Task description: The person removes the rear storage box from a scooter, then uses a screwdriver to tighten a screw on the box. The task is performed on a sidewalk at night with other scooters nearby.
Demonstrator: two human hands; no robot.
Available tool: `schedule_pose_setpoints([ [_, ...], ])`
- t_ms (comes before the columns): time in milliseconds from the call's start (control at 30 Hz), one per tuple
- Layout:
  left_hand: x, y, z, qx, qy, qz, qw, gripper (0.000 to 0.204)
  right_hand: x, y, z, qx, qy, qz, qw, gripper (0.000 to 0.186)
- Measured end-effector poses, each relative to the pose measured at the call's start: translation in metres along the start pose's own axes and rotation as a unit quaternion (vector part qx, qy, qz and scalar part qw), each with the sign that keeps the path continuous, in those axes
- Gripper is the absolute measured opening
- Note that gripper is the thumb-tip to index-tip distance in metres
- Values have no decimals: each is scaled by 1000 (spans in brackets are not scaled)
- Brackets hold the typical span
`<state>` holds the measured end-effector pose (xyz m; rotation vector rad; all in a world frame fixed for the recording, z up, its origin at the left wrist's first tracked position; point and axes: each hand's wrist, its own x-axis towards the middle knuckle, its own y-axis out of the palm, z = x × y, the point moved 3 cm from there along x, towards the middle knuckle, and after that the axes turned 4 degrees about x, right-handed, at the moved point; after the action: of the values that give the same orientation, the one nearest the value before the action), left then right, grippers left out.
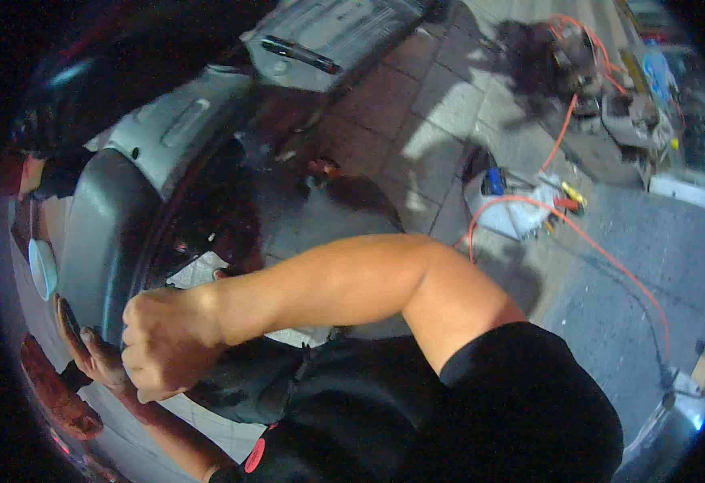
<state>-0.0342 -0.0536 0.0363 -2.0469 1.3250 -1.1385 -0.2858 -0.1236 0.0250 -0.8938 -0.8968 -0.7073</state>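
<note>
The grey curved panel (101, 229) stands at left, looking stiff, smooth and perhaps slippery, best held by its rounded edge. Beside its near end, the left hand (107, 366) has fingers extended; the right hand (169, 342) is balled (whether around anything, I cannot tell).

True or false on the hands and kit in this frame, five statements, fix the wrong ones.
1. The right hand is curled closed. True.
2. The left hand is out of view. False: the left hand shows at the lower left, beside the right.
3. The looping cable is green. False: the cable is orange.
4. A blue item shows at the whitish box. True.
5. The right sleeve is white. False: the sleeve is black.
</note>
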Motion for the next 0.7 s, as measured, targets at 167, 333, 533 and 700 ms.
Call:
schedule_pose_setpoints([
  [167,0,1,21,31,-10,-14,999,53,4,-18,18,-84,-6,16,996,24],
  [333,9,-8,38,48,-12,-34,998,48,-30,-53,25,-28,132,-100,986,39],
  [533,-13,24,-88,178,192,-54,964,36,-106,-143,125,96,215,-317,919,20],
  [700,-31,32,-299,142,269,34,952,31,-288,-216,218,-83,504,-329,794,28],
])
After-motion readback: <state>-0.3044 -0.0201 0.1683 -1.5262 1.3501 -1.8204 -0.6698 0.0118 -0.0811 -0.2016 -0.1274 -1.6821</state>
